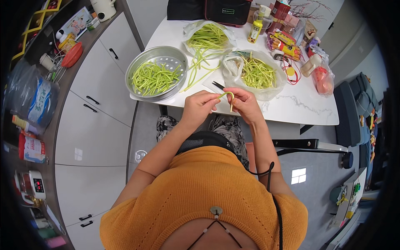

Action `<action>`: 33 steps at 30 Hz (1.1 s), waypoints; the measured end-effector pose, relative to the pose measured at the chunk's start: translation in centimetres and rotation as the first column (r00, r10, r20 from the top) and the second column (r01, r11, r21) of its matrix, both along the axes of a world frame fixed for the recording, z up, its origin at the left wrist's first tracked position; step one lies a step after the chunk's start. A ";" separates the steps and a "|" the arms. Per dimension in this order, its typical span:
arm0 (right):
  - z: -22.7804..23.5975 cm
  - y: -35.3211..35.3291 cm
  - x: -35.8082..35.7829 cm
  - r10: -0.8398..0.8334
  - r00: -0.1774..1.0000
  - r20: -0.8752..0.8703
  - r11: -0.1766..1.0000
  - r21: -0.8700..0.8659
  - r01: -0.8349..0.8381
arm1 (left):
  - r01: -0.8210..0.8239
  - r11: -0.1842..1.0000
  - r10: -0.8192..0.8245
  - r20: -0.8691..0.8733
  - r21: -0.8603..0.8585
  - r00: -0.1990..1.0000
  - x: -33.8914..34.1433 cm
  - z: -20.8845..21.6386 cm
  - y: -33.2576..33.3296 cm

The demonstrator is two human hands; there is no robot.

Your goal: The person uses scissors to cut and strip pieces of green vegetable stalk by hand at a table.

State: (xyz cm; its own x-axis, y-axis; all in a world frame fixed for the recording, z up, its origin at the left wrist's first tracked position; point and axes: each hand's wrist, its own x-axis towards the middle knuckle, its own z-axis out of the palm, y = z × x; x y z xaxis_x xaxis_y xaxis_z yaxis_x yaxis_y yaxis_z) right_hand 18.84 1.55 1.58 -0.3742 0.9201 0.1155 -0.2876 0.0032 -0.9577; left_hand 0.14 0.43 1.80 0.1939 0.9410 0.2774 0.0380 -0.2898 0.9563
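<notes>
Both hands meet at the table's front edge on one thin green vegetable stem (227, 94), bent into a hook. My left hand (199, 109) pinches one end, fingers closed. With its thumb and fingers, my right hand (245, 104) grips the bent part, and the short tip hangs down. A dark pointed tool (217, 85), perhaps scissors, shows beside the right fingers; whether they hold it I cannot tell. Cut stems lie in a round metal strainer pan (132, 68) on the left. Long stems (208, 36) fill a plastic bag behind. Another bag (230, 68), at right, holds short pieces.
Several loose long stems (196, 75) trail over the white table (308, 109). At the back right stand a yellow bottle (255, 30), snack packages (285, 46), a jar (311, 65) and a bag of red fruit (323, 80). Grey cabinets (93, 137) line the left.
</notes>
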 end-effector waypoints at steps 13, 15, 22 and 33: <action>-0.5 0.3 -0.3 -0.230 0.953 0.196 0.971 0.117 0.210 | 0.030 0.993 -0.022 0.071 -0.113 0.997 0.7 -0.8 -0.3; -0.5 0.3 -0.5 -0.304 0.908 0.288 0.946 0.205 0.251 | 0.036 0.986 -0.015 0.128 -0.164 0.992 0.8 -1.1 0.0; -0.2 0.3 -0.6 -0.467 0.719 0.514 0.847 0.494 0.197 | 0.079 0.941 -0.012 0.200 -0.330 0.980 0.1 -1.9 0.7; 1.4 -1.1 -2.1 -0.626 0.473 0.620 0.708 0.706 0.011 | 0.307 0.779 0.126 0.617 -0.546 0.777 -0.1 -3.0 1.6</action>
